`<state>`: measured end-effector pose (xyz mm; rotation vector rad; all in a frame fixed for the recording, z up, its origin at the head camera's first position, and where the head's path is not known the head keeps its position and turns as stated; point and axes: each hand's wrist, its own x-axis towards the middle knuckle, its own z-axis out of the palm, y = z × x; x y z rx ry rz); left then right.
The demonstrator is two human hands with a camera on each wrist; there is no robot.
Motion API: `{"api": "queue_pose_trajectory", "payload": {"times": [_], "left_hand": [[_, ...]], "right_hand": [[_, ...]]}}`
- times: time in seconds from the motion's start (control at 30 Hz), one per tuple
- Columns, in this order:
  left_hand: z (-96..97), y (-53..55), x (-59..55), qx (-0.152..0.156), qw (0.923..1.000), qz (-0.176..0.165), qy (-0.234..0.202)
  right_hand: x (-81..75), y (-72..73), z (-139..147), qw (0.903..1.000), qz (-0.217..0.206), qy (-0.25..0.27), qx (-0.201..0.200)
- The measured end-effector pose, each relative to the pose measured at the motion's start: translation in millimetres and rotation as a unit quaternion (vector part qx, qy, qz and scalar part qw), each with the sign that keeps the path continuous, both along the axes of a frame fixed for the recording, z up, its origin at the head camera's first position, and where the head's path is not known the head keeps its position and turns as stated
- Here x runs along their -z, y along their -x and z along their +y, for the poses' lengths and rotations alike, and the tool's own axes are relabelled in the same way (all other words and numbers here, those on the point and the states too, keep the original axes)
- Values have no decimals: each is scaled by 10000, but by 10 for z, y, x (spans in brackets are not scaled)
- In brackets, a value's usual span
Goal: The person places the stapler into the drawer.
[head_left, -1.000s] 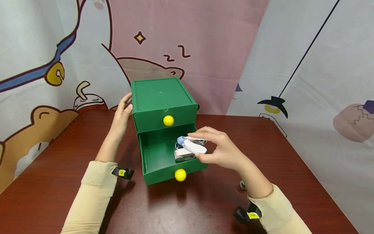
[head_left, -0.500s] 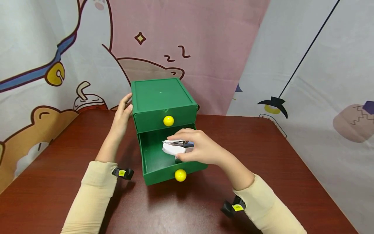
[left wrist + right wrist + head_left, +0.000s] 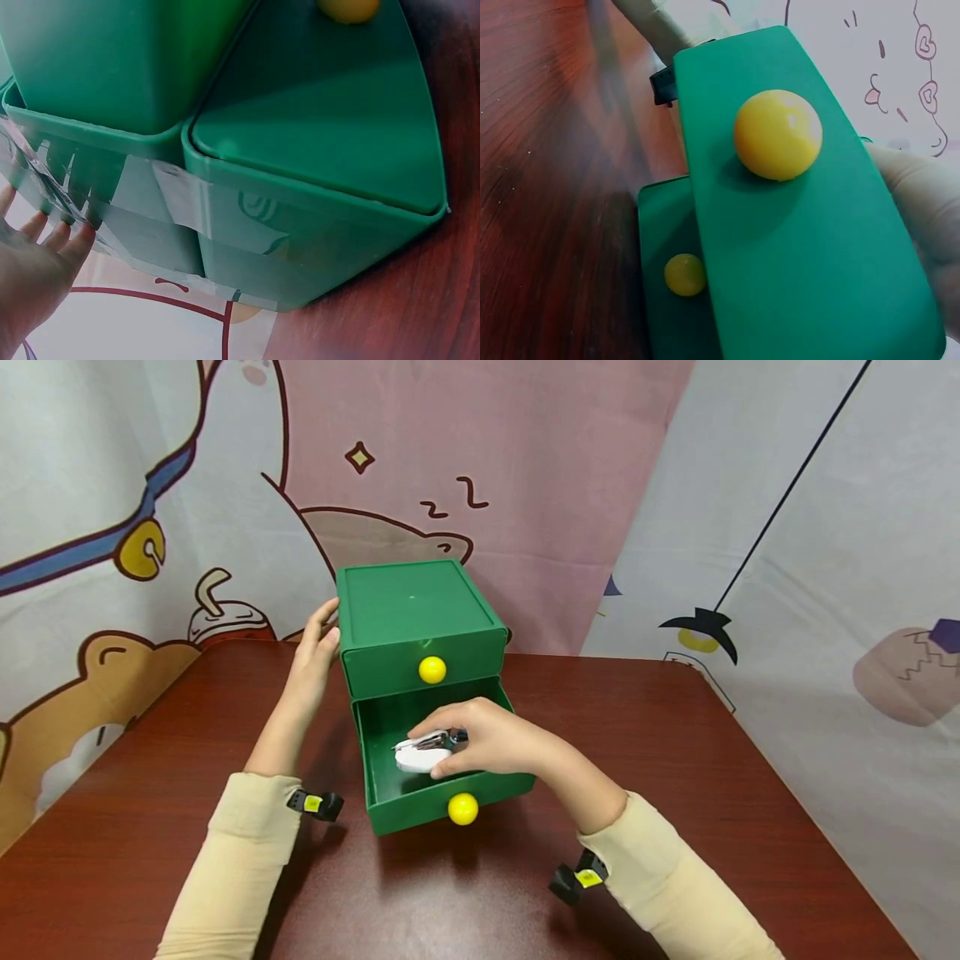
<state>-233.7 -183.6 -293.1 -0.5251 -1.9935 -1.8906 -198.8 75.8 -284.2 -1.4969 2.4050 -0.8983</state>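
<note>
In the head view, my right hand [image 3: 491, 739] reaches into the pulled-out drawer [image 3: 412, 814] of a green cabinet [image 3: 412, 602]. Between thumb and fingers it pinches a small white stapler [image 3: 416, 760] with a metal strip on top. Whether the stapler touches the drawer floor I cannot tell. The hand hides the drawer's right part. My left hand [image 3: 309, 664] rests with extended fingers against the cabinet's left side; those fingers [image 3: 56, 238] show on clear film in the left wrist view. From the right wrist, the drawer front hides most of the right hand [image 3: 922, 195].
The top drawer, with a yellow knob [image 3: 432, 670], is closed above. A lower drawer with its own yellow knob [image 3: 685, 274] is closed too. The cabinet stands on a reddish-brown table [image 3: 675, 752] before a cartoon-printed curtain [image 3: 562, 485].
My right hand has moved left and slightly down with the stapler, covering a pale object seen earlier in the drawer's right part. My left hand has stayed on the cabinet.
</note>
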Motion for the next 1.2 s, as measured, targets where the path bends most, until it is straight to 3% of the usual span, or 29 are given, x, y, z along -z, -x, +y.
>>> {"api": "queue_pose_trajectory", "payload": {"times": [0.37,0.7,0.9,1.2], "left_hand": [[-6,-4,-7,-61,9999,-36,93],[2,-6,-4,-41,9999,-45,103],[11,-13,-3,-76,9998,-82,150],[21,-23,-14,-108,9997,-81,191]], "right_hand": [[4,11,-71,9983,-198,-501,-222],[13,12,-88,9934,-785,-823,-163],[38,2,-68,9936,-913,-661,-17],[59,0,-17,9959,-900,0,16]]}}
